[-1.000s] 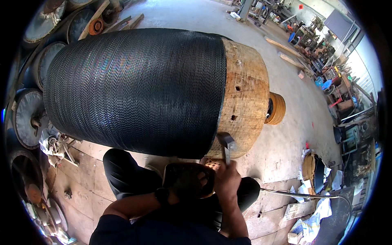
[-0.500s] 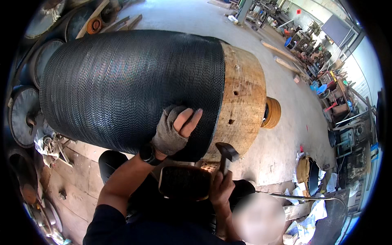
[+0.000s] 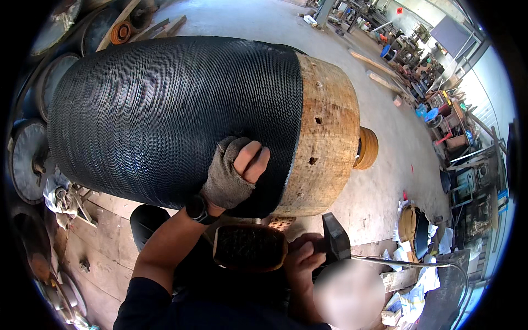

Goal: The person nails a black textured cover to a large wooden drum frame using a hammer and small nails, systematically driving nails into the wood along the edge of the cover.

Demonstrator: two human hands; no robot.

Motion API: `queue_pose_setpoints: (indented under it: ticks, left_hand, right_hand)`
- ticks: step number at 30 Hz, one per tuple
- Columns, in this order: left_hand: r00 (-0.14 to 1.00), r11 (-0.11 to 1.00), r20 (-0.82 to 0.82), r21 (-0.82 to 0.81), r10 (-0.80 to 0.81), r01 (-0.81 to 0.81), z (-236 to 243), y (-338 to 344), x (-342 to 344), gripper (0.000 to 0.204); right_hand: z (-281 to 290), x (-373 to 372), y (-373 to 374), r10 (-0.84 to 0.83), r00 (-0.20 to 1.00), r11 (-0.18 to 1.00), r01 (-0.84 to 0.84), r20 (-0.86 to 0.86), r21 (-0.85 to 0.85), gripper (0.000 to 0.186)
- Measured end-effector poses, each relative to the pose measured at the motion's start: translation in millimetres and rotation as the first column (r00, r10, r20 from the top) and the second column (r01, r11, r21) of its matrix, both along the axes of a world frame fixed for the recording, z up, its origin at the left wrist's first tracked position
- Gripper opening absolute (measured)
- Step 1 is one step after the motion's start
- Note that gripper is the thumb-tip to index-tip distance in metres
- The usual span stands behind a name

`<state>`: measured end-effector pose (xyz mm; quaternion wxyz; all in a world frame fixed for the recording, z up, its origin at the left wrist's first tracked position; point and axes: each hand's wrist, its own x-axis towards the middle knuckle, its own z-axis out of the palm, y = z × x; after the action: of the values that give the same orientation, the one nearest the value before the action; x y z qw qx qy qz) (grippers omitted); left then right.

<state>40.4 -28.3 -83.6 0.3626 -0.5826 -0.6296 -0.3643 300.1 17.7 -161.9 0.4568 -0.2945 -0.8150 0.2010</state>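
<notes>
A large wooden roller (image 3: 324,126) lies across in front of me, most of it covered by a black, finely ridged covering (image 3: 165,110). My left hand (image 3: 237,168), in a grey fingerless glove, rests on the black covering near its right edge. Its fingers are curled, and what they hold, if anything, is hidden. My right hand (image 3: 302,258) grips the handle of a hammer (image 3: 336,237), whose dark head stands off to the right, below the bare wood. Between my forearms sits an oblong, brown-rimmed thing (image 3: 250,247) with a dark, speckled middle.
Several large round-ended rollers (image 3: 30,159) line the left side. Wooden planks (image 3: 382,80) lie on the floor at the far right. Tools and machine parts (image 3: 451,121) crowd the right wall. A cardboard box (image 3: 408,225) and white scraps lie at the lower right. A blurred round patch covers something beside my right forearm.
The hammer has swung down and to the right, away from the roller, and its head has turned. My left hand stays in place, its outstretched finger now more curled.
</notes>
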Motion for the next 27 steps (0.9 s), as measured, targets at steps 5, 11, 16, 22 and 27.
queue_pose_setpoints:
  ticks: [5, 11, 16, 22, 27]
  left_hand:
    - [1.000, 0.999, 0.015, 0.029, 0.026, -0.026, -5.1, -0.4, -0.7, 0.044]
    - [0.999, 0.999, -0.013, 0.018, 0.042, -0.042, -0.2, 2.7, -6.0, 0.048]
    - [0.999, 0.999, 0.013, 0.017, 0.044, -0.045, 6.6, 6.5, -2.7, 0.048]
    - [0.998, 0.998, -0.019, 0.034, 0.053, -0.053, 6.3, 4.3, -4.0, 0.048]
    - [0.999, 0.999, -0.017, 0.020, 0.041, -0.041, 7.5, 11.9, -9.5, 0.046]
  right_hand:
    - [10.3, -7.5, -3.1, -0.040, 0.968, 0.921, 0.132, 0.249, -0.367, 0.016]
    - [5.7, -18.9, 3.3, -0.091, 0.989, 0.988, 0.104, 0.116, -0.114, 0.025]
    - [8.0, -8.6, -3.1, -0.054, 0.998, 0.961, 0.055, 0.012, -0.272, 0.024]
    - [-0.7, -17.9, 9.0, -0.075, 0.948, 0.960, 0.152, 0.310, -0.234, 0.021]
    - [21.1, -12.5, 1.3, -0.023, 0.992, 0.993, 0.037, 0.125, -0.109, 0.022]
